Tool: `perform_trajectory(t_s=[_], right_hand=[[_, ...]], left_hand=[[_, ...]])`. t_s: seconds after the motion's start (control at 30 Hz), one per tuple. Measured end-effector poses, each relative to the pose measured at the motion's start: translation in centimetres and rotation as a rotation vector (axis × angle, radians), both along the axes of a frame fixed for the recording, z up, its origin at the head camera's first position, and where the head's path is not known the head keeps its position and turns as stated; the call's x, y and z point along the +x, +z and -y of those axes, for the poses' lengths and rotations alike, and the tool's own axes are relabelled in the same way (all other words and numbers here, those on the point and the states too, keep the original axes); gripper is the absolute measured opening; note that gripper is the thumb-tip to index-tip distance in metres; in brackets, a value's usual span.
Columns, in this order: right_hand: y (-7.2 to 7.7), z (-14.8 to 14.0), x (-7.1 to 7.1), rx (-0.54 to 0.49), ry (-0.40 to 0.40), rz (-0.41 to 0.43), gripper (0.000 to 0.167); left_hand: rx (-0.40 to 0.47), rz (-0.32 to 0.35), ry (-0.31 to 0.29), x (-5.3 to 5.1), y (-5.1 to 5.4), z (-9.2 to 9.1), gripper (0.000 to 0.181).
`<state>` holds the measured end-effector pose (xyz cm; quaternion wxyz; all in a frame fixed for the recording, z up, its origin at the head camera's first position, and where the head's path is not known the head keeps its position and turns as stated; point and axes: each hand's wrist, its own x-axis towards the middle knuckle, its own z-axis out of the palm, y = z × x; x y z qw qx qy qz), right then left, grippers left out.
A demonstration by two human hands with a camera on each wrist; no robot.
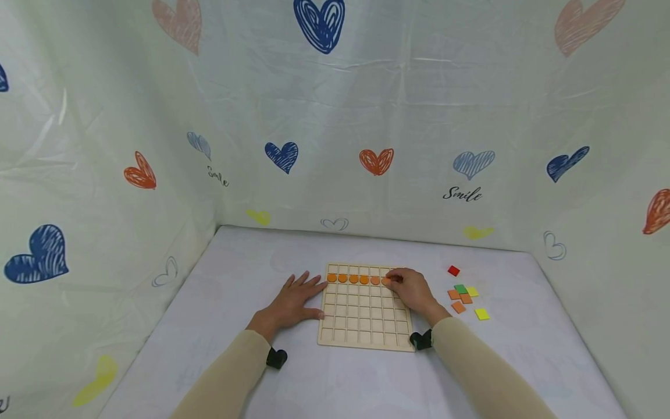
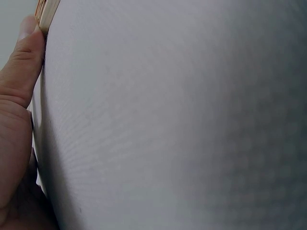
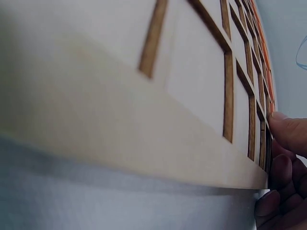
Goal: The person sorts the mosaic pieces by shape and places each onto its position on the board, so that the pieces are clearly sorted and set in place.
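Touching the left edge of the pale wooden grid board [image 1: 364,323], the left hand [image 1: 293,304], fingers spread, might let it skid if pressure slackens, while the right hand [image 1: 415,292], fingertips pinching the flat round orange disc [image 1: 385,281] in the second-farthest row, might jostle neighbouring discs [image 1: 374,280].

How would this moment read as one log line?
left hand: touches board; right hand: pinches rightmost orange disc; tiles: loose, right of board

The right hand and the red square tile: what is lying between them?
Between the right hand and the red square tile, the head view shows only a bare stretch of white tabletop.
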<state>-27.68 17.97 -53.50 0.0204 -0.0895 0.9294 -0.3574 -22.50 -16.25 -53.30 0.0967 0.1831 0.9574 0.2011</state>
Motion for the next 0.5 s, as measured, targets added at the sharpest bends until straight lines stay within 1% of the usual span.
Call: perform_trajectory(t_s=[0.27,0.5], right_hand=[[-0.15,0.09,-0.08,0.016,-0.009,0.008,0.023],[0.01,0.23,-0.07,0.011,-0.023,0.018,0.022]], left_hand=[[0.008,0.003,0.000,0.03,0.00,-0.02,0.087],[0.005,0.002,0.002,0.08,0.17,-0.09,0.087]])
